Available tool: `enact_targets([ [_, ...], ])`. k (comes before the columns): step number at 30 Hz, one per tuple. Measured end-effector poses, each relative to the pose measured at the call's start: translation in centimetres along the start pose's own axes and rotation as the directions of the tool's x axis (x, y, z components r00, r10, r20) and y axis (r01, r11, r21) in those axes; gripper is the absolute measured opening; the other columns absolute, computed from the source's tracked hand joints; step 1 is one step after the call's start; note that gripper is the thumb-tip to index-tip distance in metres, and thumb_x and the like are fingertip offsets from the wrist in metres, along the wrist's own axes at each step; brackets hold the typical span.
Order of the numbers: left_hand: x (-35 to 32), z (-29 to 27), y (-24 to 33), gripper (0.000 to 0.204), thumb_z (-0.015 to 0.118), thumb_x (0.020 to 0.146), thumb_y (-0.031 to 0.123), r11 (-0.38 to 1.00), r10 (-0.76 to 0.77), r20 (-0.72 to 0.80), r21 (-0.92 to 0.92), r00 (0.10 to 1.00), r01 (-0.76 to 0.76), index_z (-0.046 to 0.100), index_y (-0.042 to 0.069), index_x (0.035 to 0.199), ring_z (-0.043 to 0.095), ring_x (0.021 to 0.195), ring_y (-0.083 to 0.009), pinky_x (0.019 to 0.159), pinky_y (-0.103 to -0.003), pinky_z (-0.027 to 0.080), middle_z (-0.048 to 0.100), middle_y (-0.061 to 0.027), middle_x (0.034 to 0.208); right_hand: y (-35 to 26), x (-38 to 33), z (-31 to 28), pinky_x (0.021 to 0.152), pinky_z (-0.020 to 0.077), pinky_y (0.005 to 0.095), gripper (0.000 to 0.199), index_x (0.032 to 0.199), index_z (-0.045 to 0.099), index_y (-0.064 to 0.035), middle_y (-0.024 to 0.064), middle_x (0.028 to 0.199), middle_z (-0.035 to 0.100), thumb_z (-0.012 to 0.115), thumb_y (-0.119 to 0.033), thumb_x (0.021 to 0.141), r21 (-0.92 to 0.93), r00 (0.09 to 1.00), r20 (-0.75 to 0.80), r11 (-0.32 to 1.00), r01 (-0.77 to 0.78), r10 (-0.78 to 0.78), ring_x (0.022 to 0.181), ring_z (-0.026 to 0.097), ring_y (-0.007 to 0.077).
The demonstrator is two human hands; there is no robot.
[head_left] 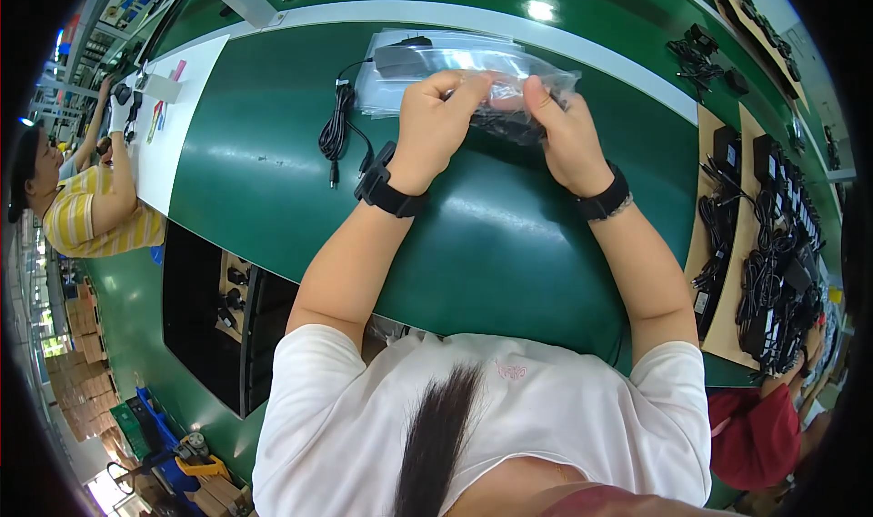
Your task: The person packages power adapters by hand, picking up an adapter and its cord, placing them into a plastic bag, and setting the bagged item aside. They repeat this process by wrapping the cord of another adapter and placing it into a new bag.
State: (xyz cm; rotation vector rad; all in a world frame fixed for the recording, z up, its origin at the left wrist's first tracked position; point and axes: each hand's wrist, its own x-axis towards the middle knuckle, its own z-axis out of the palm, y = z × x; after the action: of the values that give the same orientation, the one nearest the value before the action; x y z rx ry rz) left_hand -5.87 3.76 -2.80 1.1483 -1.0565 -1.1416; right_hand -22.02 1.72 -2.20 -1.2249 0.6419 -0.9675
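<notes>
A clear plastic bag (514, 128) with something black inside, perhaps a coiled cable, is held between my two hands over the green table. My left hand (438, 121) pinches the bag's left side with thumb and fingers. On its other side my right hand (573, 140) grips the bag, thumb raised along the top. Behind them lies a stack of flat clear bags (375, 97). A black power adapter (400, 60) rests on that stack, left of the bag. Its coiled black cable (336, 121) trails onto the table beside my left wrist.
Cardboard trays (744, 235) of black adapters and cables stand at right, near a person in red (759, 440). At left, a person in a yellow striped shirt (105, 199) works at a white table (195, 90). More black adapters (696, 62) lie beyond the pale divider.
</notes>
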Motion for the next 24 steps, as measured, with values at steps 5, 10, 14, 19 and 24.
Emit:
enact_targets([
  [5,-0.8,1.0,-0.2,0.019,0.060,0.080,0.011,0.937,0.344,-0.182,0.125,0.921,-0.326,0.061,-0.004,0.069,0.054,0.071,-0.0135,0.070,-0.027,0.043,0.063,-0.0079,0.079,-0.2,-0.2,1.0,0.079,0.0454,0.0278,0.036,0.109,0.053,0.0002,0.0049,0.102,0.059,0.050,-0.031,0.091,0.258,0.978,-0.073,0.951,-0.172,0.196,0.090,0.056,0.0123],
  [10,-0.8,0.5,1.5,0.024,0.062,0.079,0.011,0.952,0.238,0.072,0.178,0.969,-0.247,0.055,-0.003,0.062,0.055,0.077,-0.0162,0.079,-0.028,0.042,0.062,-0.0081,0.076,0.2,0.2,-0.1,0.075,0.0455,0.0263,0.031,0.103,0.056,-0.0006,0.0043,0.095,0.060,0.053,-0.028,0.090,0.354,0.965,-0.161,0.925,-0.138,0.205,0.084,0.057,0.0117],
  [14,-0.3,-1.5,2.2,0.017,0.067,0.076,0.013,0.960,0.078,0.259,0.242,0.963,-0.143,0.056,0.002,0.081,0.052,0.084,-0.0144,0.083,-0.028,0.041,0.057,-0.0052,0.081,0.7,0.3,-1.2,0.072,0.0438,0.0247,0.027,0.095,0.060,-0.0005,0.0034,0.088,0.061,0.054,-0.026,0.089,0.089,0.975,-0.186,0.991,-0.105,0.120,0.081,0.055,0.0104],
  [19,-0.4,-1.5,2.7,0.025,0.072,0.072,0.018,0.805,0.362,0.375,0.335,0.853,-0.489,0.056,0.001,0.082,0.051,0.080,-0.0102,0.074,-0.025,0.042,0.058,-0.0014,0.084,0.9,0.1,-0.8,0.075,0.0434,0.0242,0.031,0.097,0.060,0.0007,0.0039,0.091,0.061,0.054,-0.028,0.090,-0.105,0.998,-0.060,0.994,-0.022,0.016,0.083,0.055,0.0096],
  [24,0.7,-3.4,2.8,0.023,0.066,0.081,0.023,0.965,-0.067,0.308,0.263,0.949,-0.017,0.058,0.003,0.072,0.044,0.061,-0.0030,0.056,-0.020,0.034,0.051,0.0053,0.066,0.4,0.1,-0.7,0.076,0.0432,0.0241,0.036,0.095,0.061,0.0012,0.0044,0.091,0.062,0.054,-0.033,0.089,-0.063,0.999,0.006,0.997,-0.046,0.047,0.083,0.055,0.0104],
])
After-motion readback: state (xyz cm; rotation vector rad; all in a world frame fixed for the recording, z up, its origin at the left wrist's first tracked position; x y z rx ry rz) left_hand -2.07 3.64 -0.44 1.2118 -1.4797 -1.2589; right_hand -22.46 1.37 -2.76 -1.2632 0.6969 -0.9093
